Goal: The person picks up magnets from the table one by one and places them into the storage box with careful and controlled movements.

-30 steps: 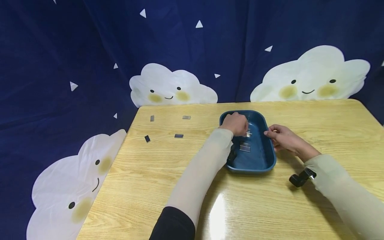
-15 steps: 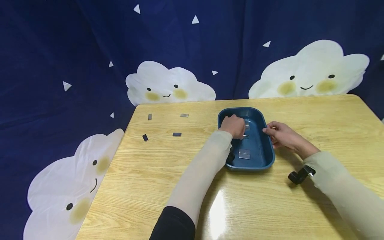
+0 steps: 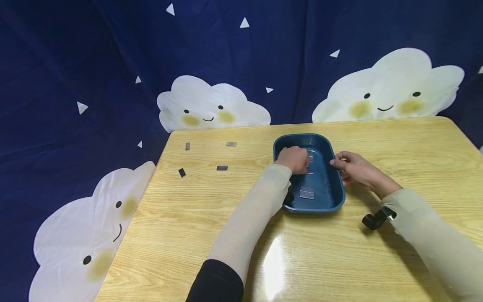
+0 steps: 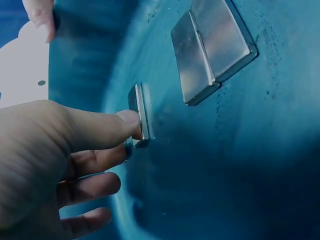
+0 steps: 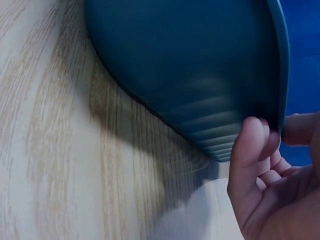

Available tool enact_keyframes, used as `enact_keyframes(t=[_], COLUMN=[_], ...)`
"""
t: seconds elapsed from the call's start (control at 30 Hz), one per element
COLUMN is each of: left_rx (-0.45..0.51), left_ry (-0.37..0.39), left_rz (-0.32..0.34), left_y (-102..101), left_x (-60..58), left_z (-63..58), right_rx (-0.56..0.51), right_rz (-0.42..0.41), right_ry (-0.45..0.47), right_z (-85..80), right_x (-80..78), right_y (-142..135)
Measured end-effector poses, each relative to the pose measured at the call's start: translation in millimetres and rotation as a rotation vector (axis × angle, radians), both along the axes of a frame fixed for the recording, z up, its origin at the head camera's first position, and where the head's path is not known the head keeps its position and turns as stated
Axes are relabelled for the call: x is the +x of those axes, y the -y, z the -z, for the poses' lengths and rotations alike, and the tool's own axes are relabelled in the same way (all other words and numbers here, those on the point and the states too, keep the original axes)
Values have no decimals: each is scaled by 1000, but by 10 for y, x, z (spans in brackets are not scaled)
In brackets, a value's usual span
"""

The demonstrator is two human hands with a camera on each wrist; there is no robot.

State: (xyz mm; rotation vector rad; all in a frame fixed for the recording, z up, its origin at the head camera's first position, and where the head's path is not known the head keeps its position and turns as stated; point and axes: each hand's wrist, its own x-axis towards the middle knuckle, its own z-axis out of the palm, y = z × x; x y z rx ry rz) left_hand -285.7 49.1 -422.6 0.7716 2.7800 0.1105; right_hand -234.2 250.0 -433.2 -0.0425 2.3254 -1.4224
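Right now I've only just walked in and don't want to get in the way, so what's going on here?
A person's left hand reaches into a blue tray and pinches a small metal block, while the right hand holds the tray's rim. Near the tray's close end, two metal blocks lie side by side. Four similar flat pieces lie apart on the wooden table, left of the tray.

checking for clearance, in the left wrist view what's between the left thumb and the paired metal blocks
The metal piece the left hand holds, then bare tray, in the left wrist view.
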Motion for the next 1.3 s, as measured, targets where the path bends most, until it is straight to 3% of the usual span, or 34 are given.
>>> enact_keyframes(t=[0.4, 0.67, 0.9, 1.3], left_rx=[59, 49, 26, 102], left_ry=[39, 45, 100, 50], left_rz=[-14, -2, -35, 3], left_y=[49, 86, 93, 221], left_x=[-5, -5, 41, 13], left_z=[-110, -173, -221, -390], right_rx=[-18, -11, -16, -1], right_rz=[6, 1, -14, -12], right_ry=[-3, 7, 3, -10], right_z=[-9, 11, 0, -22], right_x=[12, -3, 3, 19], right_y=[6, 1, -10, 3])
